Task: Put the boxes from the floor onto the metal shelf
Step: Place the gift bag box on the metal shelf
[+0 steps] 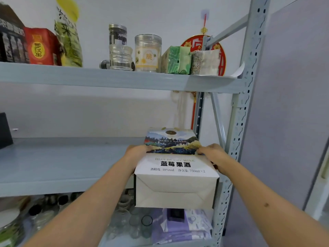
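A white blueberry wine box (pixel 175 168) with a painted landscape on its far half lies flat at the right end of the grey metal shelf's middle board (pixel 58 163), its near end sticking out past the front edge. My left hand (pixel 138 151) grips its left side and my right hand (pixel 212 154) grips its right side.
The top board (pixel 106 77) carries a red box (pixel 41 46), clear jars (pixel 147 53), green packs and a black box. A dark object (pixel 5 129) stands at the middle board's left. Glass jars (pixel 124 220) and a purple package (pixel 181 225) fill the board below. The perforated upright (pixel 243 107) stands right of the box.
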